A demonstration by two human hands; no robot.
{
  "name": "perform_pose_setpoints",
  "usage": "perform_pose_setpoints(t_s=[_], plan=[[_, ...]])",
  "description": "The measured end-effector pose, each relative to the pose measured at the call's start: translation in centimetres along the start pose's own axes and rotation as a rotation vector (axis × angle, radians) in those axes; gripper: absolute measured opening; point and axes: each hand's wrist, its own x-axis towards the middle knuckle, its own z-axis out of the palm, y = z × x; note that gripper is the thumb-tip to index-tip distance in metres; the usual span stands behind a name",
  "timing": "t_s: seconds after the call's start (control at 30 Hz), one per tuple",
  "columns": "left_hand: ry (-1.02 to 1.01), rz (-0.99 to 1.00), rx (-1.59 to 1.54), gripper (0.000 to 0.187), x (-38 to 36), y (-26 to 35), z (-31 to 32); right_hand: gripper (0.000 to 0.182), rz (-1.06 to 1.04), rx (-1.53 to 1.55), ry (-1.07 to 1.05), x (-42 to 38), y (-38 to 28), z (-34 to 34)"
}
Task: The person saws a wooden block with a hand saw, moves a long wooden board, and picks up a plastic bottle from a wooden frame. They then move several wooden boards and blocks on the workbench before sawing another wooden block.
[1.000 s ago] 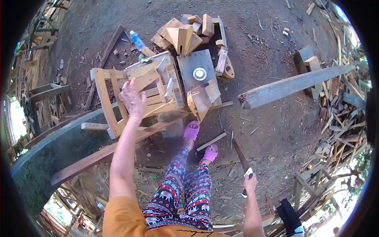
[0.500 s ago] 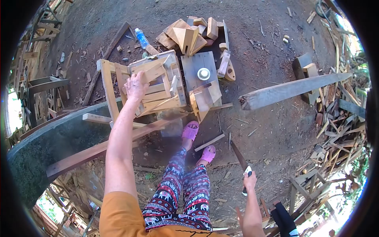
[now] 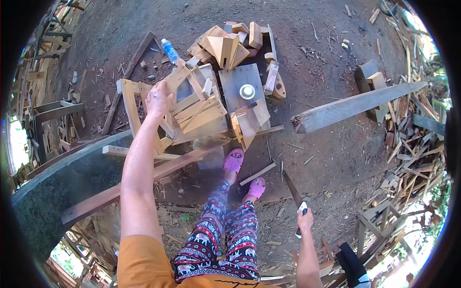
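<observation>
My left hand [image 3: 159, 100] is closed around the near end of a short wooden board [image 3: 176, 78], over a low wooden stand. Several loose slats [image 3: 199, 113] lie askew beside it on the stand, and an upright wooden frame [image 3: 128, 103] stands just to its left. Low at my right side, my right hand [image 3: 305, 220] grips a handsaw [image 3: 293, 189] by its white and black handle, the blade pointing forward and down towards the ground.
A wooden box [image 3: 236, 79] with a round pale can [image 3: 247, 91] on it stands right of the slats. Wood offcuts [image 3: 225, 45] lie behind, near a plastic bottle [image 3: 170, 51]. A long beam [image 3: 355, 108] stretches rightward. A plank [image 3: 110, 197] lies near my pink sandals [image 3: 234, 160].
My left hand has moved slightly left and nearer, shifting the board with it. The slats have turned and slid on the stand. The right hand and handsaw stay nearly in place.
</observation>
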Motion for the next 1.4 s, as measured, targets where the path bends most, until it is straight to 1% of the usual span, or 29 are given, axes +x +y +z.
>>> perform_pose_setpoints(t_s=[0.07,0.1,0.17,0.3,0.33,0.37,0.43,0.47,0.53,0.57,0.6,0.63,0.67,0.7,0.77,0.8,0.83,0.87,0.9,0.93,0.97,1.0,1.03,1.07,1.13,1.2,1.27,1.33,1.4], plan=[[0.033,0.018,-0.009,0.058,-0.2,0.2,-0.3,0.031,0.146,0.070,-0.107,-0.7,-2.9,-1.7],[0.065,0.035,-0.020,0.059,-0.4,0.3,-0.5,0.031,0.147,0.074,-0.104,-0.6,-2.3,-1.1],[0.086,0.066,-0.035,0.059,-0.9,0.3,-0.6,0.031,-0.129,-0.061,0.082,0.3,0.9,1.5],[0.118,0.175,-0.091,0.059,-3.3,1.6,-1.9,0.032,-0.114,-0.061,0.090,0.2,-0.4,0.9],[0.118,0.181,-0.096,0.059,-4.1,2.1,-2.4,0.032,0.048,0.018,-0.014,-0.3,-3.2,-1.1],[0.101,0.240,-0.105,0.059,-5.1,2.8,-2.9,0.031,0.209,0.097,-0.120,-0.7,-5.3,-2.6],[0.102,0.379,-0.131,0.059,-7.2,3.9,-3.2,0.030,0.231,0.103,-0.126,-1.1,-6.7,-3.6],[0.102,0.382,-0.133,0.059,-8.4,4.7,-3.3,0.029,0.248,0.108,-0.137,-1.2,-6.9,-3.8],[0.014,0.463,-0.099,0.057,-11.0,6.5,-3.4,0.029,0.256,0.120,-0.144,-1.1,-6.2,-3.5],[0.010,0.466,-0.101,0.057,-12.3,7.5,-3.2,0.029,0.263,0.130,-0.152,-1.0,-5.7,-3.2],[-0.075,0.477,-0.096,0.056,-13.6,8.6,-2.9,0.029,0.267,0.130,-0.151,-0.7,-4.7,-2.3],[-0.160,0.488,-0.091,0.055,-14.9,9.7,-2.5,0.030,0.205,0.086,-0.096,-0.2,-2.2,-0.5],[-0.166,0.551,-0.058,0.054,-16.2,10.8,-1.8,0.030,0.143,0.042,-0.041,0.0,-0.7,0.5],[-0.198,0.587,-0.076,0.052,-17.2,11.6,-0.4,0.030,0.148,0.041,-0.041,-0.2,-1.1,-0.2],[-0.263,0.642,-0.087,0.047,-19.4,13.2,3.0,0.033,0.336,0.165,-0.166,-0.9,-4.6,-3.6],[-0.296,0.662,-0.080,0.045,-20.5,14.2,4.6,0.033,0.342,0.165,-0.165,-0.8,-4.1,-3.5],[-0.348,0.684,-0.118,0.042,-21.5,15.2,6.0,0.033,0.270,0.127,-0.146,-0.8,-3.4,-3.5],[-0.384,0.732,-0.075,0.041,-22.6,16.1,7.8,0.034,0.198,0.090,-0.129,-0.7,-2.7,-3.3],[-0.398,0.753,-0.071,0.035,-23.6,17.1,9.4,0.034,0.204,0.091,-0.132,-0.3,-1.0,-2.3],[-0.413,0.774,-0.068,0.030,-24.6,18.3,10.8,0.032,0.090,0.082,-0.067,0.6,2.3,0.0],[-0.485,0.758,-0.088,0.024,-25.2,19.4,11.9,0.030,-0.023,0.073,-0.001,1.0,4.5,1.3],[-0.562,0.741,-0.108,0.018,-25.9,20.3,13.0,0.030,-0.012,0.072,-0.006,0.9,5.2,1.3],[-0.573,0.766,-0.132,0.011,-27.0,20.6,15.4,0.030,-0.028,0.084,0.004,0.9,5.7,1.2],[-0.582,0.770,-0.126,0.011,-27.7,20.7,17.6,0.030,-0.046,0.099,0.017,1.1,5.9,1.1],[-0.589,0.858,-0.172,0.011,-29.1,21.3,20.7,0.031,-0.033,0.091,0.007,1.1,6.7,0.9],[-0.610,0.832,-0.175,0.011,-29.7,22.4,22.8,0.032,-0.084,0.085,0.050,1.1,7.3,0.8],[-0.629,0.719,-0.179,0.012,-29.5,23.5,24.3,0.032,-0.025,0.123,0.024,0.8,7.3,0.2],[-0.671,0.701,-0.185,0.015,-28.7,24.4,25.8,0.036,0.190,0.198,-0.128,0.3,5.7,-1.7],[-0.639,0.725,-0.290,0.021,-27.8,25.0,28.5,0.034,0.196,0.240,-0.112,-0.3,6.6,-1.4]])
